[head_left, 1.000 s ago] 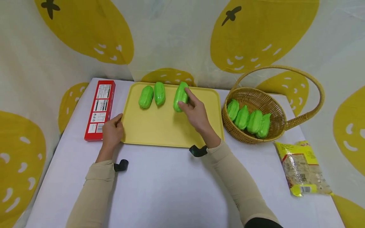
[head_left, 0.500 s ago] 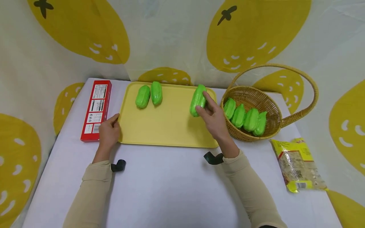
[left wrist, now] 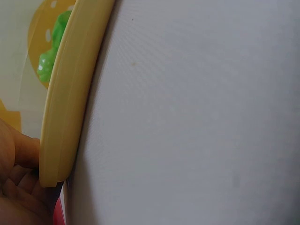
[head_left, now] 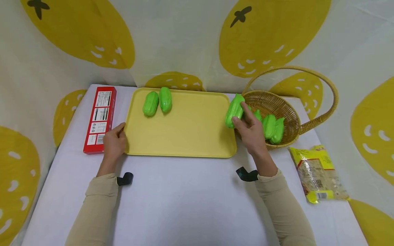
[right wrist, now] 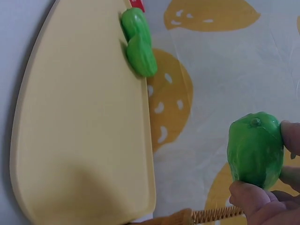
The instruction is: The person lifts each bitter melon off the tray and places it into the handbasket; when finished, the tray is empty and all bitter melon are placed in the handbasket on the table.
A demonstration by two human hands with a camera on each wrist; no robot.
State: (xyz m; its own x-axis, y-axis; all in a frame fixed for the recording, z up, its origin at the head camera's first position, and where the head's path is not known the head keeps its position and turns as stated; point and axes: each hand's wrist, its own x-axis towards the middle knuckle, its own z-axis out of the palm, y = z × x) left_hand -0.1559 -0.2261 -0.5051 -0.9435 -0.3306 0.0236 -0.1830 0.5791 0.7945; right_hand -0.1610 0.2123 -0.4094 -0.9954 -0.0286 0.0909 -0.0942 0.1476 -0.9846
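My right hand [head_left: 251, 134] pinches a glossy green ridged gourd [head_left: 235, 111] between thumb and fingers, above the tray's right edge beside the basket. In the right wrist view the gourd's [right wrist: 255, 149] stem nub faces the camera. With my left hand [head_left: 114, 141] I grip the left edge of a yellow rectangular tray [head_left: 181, 136]; the left wrist view has thumb and curled fingers at the tray's rim [left wrist: 65, 117]. Two similar gourds lie side by side at the tray's back left, one [head_left: 150, 103] and another [head_left: 165, 99]. The wicker basket [head_left: 289, 114] contains several more, partly hidden behind my right hand.
Left of the tray lies a long red box [head_left: 100, 119] with white labels. A yellow and clear plastic packet [head_left: 318, 175] rests at the right, in front of the basket. The basket's tall handle [head_left: 330, 89] arches up and leans right. A patterned cloth hangs behind the table.
My right hand has carried the gourd rightward from over the tray's middle to its right edge by the basket. My left hand stays at the tray's edge; the head view has shifted slightly.
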